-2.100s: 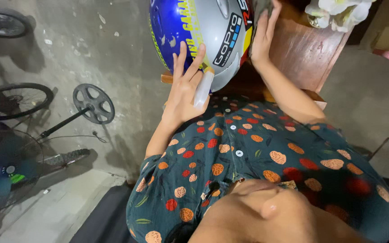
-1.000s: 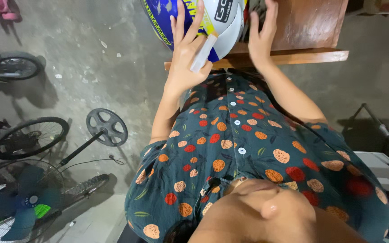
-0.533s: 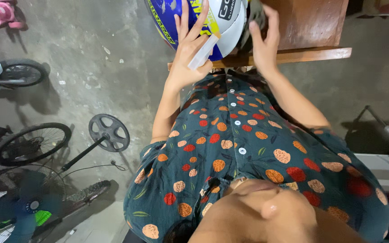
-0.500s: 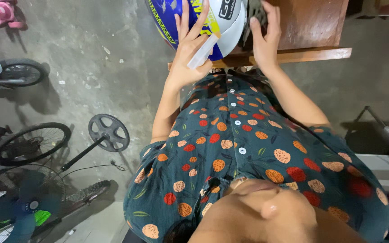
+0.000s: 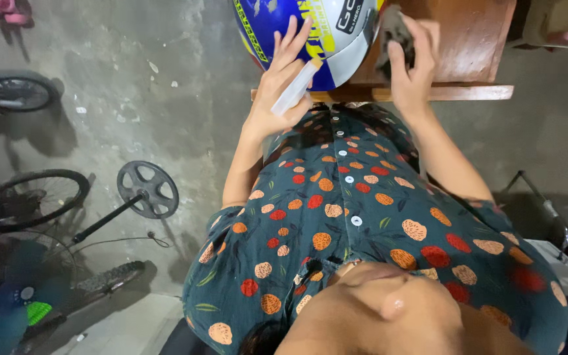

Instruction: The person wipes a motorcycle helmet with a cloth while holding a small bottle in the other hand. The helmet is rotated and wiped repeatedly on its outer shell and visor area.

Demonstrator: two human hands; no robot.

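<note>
While braced on the wooden table [image 5: 455, 46] straight ahead, helmet [image 5: 310, 33] steadied by left hand [image 5: 281, 85], fingers spread on its shell yet clamping a slim white bottle [image 5: 295, 87]; right hand [image 5: 412, 62], equally near, bunched around dark cloth [image 5: 392, 29] beside its right flank.

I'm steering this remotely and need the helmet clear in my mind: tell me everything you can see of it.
The helmet has a glossy hard shell, blue with a silver-white panel, yellow lettering and stickers. Its top is cut off by the frame edge. It rests on the brown wooden table, at the near edge. The left hand lies spread on the blue side while pinching a small translucent bottle against the shell. The right hand presses a dark cloth to the helmet's right edge.
</note>
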